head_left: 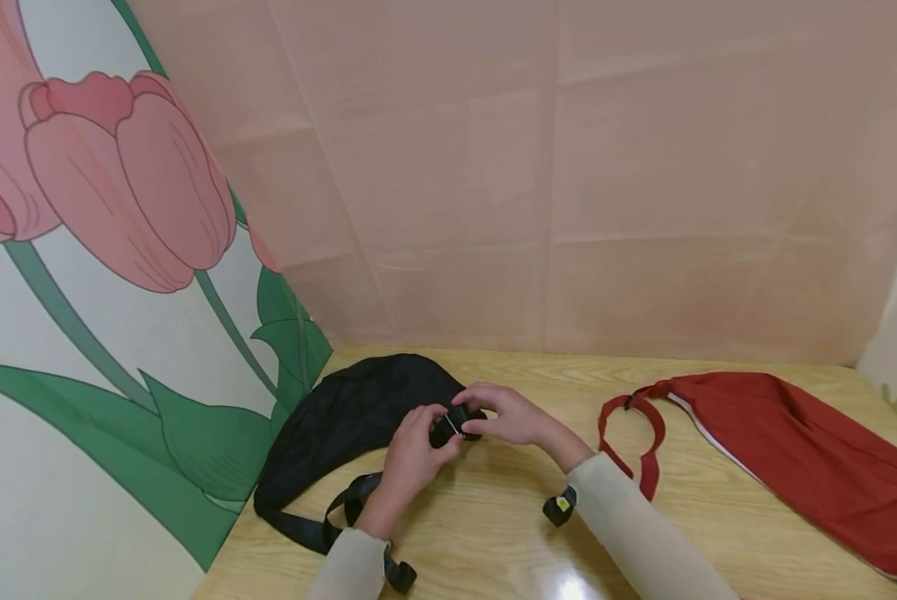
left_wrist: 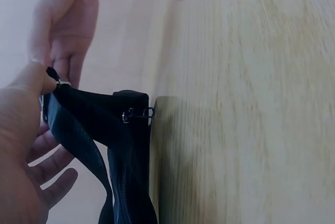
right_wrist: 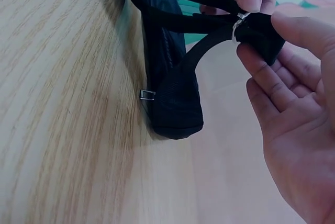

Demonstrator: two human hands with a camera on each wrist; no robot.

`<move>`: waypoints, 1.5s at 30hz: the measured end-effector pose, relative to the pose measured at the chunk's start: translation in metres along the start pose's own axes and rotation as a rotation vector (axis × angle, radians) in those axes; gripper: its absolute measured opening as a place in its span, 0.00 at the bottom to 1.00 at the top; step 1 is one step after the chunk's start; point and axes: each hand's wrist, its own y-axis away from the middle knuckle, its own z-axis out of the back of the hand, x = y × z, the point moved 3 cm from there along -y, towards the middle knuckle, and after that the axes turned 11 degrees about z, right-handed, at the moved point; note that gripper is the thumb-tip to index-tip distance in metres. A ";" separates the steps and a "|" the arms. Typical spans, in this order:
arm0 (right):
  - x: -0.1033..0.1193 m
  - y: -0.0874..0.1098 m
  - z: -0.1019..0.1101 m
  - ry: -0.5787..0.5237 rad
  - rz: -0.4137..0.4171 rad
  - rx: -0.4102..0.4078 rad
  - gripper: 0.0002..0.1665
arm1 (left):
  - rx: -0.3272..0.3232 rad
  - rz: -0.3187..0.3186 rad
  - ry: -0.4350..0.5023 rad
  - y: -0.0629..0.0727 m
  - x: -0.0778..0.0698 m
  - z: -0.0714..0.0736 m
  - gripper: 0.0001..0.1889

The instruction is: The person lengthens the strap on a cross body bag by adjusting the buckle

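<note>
A black sling bag (head_left: 366,408) lies on the table at the left in the head view, its strap (right_wrist: 183,24) looped up off the table. At the bag's right end, my left hand (head_left: 413,454) pinches the strap between thumb and fingers beside a small metal slider (right_wrist: 239,22). From the other side my right hand (head_left: 512,417) grips the strap's folded end (right_wrist: 264,38) with thumb and index finger. Both hands nearly meet there. Along the bag's edge runs a zipper (right_wrist: 166,46), with a metal zipper pull (right_wrist: 147,94) near the end.
A red bag (head_left: 786,450) with a looped red strap (head_left: 649,467) lies on the right side of the wooden table (head_left: 493,533). Behind stands a pinkish covered wall (head_left: 448,183). A wall with painted tulips (head_left: 126,175) borders the left.
</note>
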 end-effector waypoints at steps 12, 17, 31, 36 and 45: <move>0.001 0.002 -0.001 -0.149 -0.037 -0.058 0.24 | 0.000 0.021 0.022 -0.001 0.000 -0.003 0.22; -0.007 0.004 -0.002 -0.167 -0.095 -0.077 0.24 | 0.030 0.023 0.068 -0.001 0.002 -0.005 0.23; -0.007 0.008 0.002 -0.223 -0.124 -0.115 0.21 | 0.002 -0.017 0.089 -0.001 -0.001 0.002 0.23; -0.001 0.005 0.002 -0.149 -0.012 -0.070 0.25 | -0.021 -0.048 0.050 0.000 -0.002 0.001 0.22; 0.002 0.002 0.005 -0.011 0.044 -0.003 0.22 | -0.046 -0.099 0.020 0.000 -0.004 0.001 0.21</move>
